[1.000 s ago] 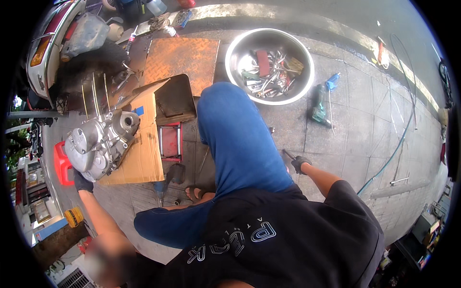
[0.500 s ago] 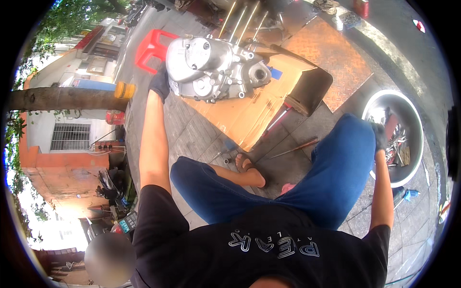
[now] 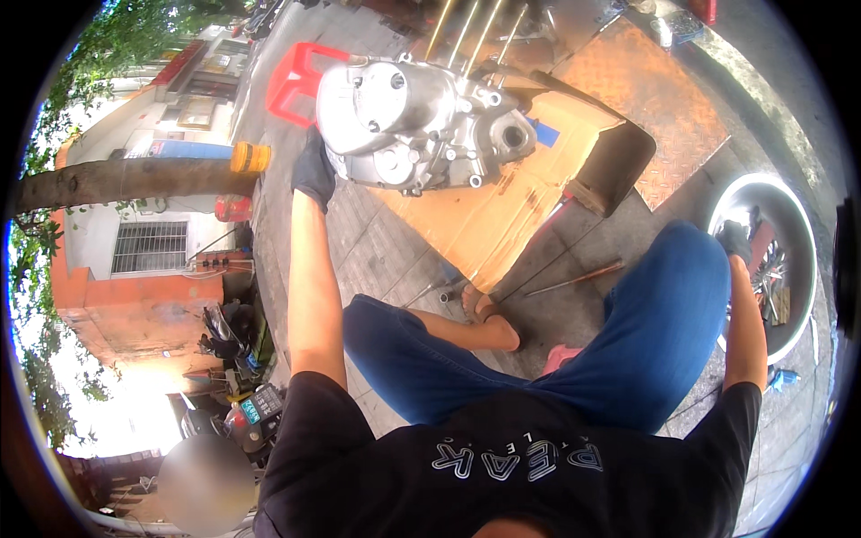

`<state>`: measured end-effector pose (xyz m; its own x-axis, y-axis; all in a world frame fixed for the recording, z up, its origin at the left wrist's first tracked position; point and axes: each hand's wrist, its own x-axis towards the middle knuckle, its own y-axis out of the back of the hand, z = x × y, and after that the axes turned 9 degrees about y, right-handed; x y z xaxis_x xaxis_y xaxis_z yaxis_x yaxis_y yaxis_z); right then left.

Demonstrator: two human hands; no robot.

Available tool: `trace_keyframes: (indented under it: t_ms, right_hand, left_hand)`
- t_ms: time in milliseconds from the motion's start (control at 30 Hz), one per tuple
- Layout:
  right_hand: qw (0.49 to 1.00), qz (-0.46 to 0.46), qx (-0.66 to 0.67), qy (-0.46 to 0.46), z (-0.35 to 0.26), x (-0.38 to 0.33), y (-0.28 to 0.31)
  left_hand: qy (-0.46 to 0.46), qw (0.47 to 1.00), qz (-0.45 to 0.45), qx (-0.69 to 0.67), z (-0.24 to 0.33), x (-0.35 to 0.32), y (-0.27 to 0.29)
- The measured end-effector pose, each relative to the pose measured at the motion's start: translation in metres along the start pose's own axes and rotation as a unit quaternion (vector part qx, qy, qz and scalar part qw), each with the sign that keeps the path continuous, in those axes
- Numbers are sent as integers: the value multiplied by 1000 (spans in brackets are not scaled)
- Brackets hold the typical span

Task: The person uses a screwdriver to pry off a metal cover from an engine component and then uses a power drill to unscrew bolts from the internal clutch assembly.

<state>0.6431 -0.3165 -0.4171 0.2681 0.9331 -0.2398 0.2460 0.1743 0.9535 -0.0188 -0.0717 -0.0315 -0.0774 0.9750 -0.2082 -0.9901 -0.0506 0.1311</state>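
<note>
My left hand (image 3: 314, 170), in a dark glove, is stretched out ahead of me and pressed flat vs the side of the engine block (image 3: 417, 125), fingers curved round its rounded silver cover. Palm touching the casing; can't tell if fingers hook under the edge.

The engine sits just right of that hand, on a flat sheet of cardboard (image 3: 502, 215) spread on the pavement. It's tilted a bit, w/ long thin studs (image 3: 466, 27) sticking up out of its top, beyond the hand. A red plastic stool (image 3: 291, 76) stands just behind the hand & the engine, touching or nearly so; can't tell which.

My right hand (image 3: 734, 240), also gloved dark, is out past my right knee, resting at the rim of a big round metal basin (image 3: 812, 247) full of mixed tools & parts. Fingers look bunched together, but whether they're pinching anything I can't tell; knee hides part of it.

Between the 2 hands: my legs in blue jeans, one foot in a sandal (image 3: 484, 309) at the near edge of the cardboard. A thin rod (image 3: 574, 278) lies on the ground just right of the foot. A dark curved panel (image 3: 614, 166) stands at the cardboard's right end, well left of the right hand.
</note>
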Motion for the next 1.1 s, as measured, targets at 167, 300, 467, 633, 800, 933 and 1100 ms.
trace_keyframes:
  t_ms: [167, 300, 467, 633, 800, 933, 1100]
  right_hand:
    - [988, 123, 91, 11, 43, -21, 59]
    - [898, 255, 357, -41, 84, -64, 147]
    - [820, 398, 402, 83, 26, -148, 294]
    - [787, 224, 554, 151, -94, -203, 359]
    - [753, -39, 623, 206, -260, -213, 314]
    - [815, -68, 561, 126, -287, -203, 291]
    - [844, -79, 502, 170, -308, -195, 269]
  left_hand:
    - [6, 995, -22, -102, -20, 0, 10]
    - [8, 995, -10, -101, -20, -5, -11]
    - [-4, 995, 31, -97, -27, 7, 7]
    - [-78, 990, 95, 61, -29, 1, -16]
    - [-172, 956, 235, 46, -39, 23, 79]
    - [-39, 980, 179, -84, -20, -16, -38]
    - [-150, 977, 153, -3, -35, 18, -3]
